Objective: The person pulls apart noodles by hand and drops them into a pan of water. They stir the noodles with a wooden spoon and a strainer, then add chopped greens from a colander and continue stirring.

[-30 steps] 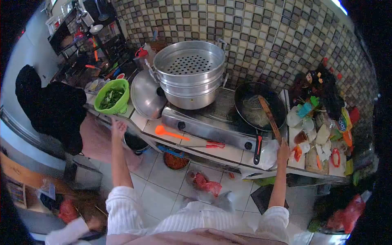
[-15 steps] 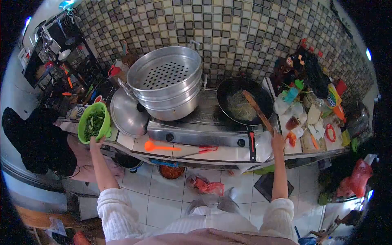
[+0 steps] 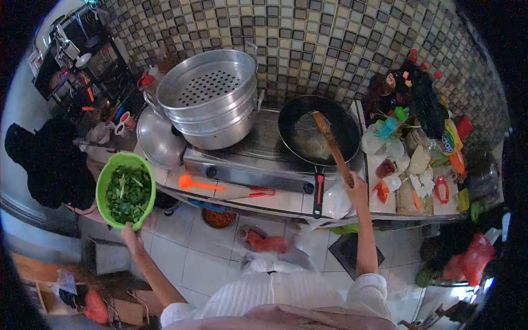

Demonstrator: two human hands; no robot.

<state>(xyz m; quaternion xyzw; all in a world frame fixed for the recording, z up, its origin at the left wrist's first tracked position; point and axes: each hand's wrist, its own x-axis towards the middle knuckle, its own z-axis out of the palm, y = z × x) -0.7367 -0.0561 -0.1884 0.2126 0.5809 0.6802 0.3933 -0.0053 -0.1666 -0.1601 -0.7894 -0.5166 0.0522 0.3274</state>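
The left hand [image 3: 132, 236] is closed on the near rim of a green basket [image 3: 124, 160], which is full of leafy greens [image 3: 129, 192] and held in the air at the left, on the near side of the counter [image 3: 286, 202]. The right hand [image 3: 357, 187] grips the near end of a wooden spatula [image 3: 334, 148]. The spatula's long axis slants from that hand toward the far left, its far end inside a black pan [image 3: 345, 129] on the right side of the stove [image 3: 247, 175].

From the basket, the pan lies well apart, to the right and farther off; the right hand is much the nearer to it. The pan's handle [image 3: 318, 192] points to the near side, left of the right hand and apart from it. A steamer pot [image 3: 214, 118] stands on the stove's left side, and an orange spoon [image 3: 201, 183] lies along the counter between the hands.
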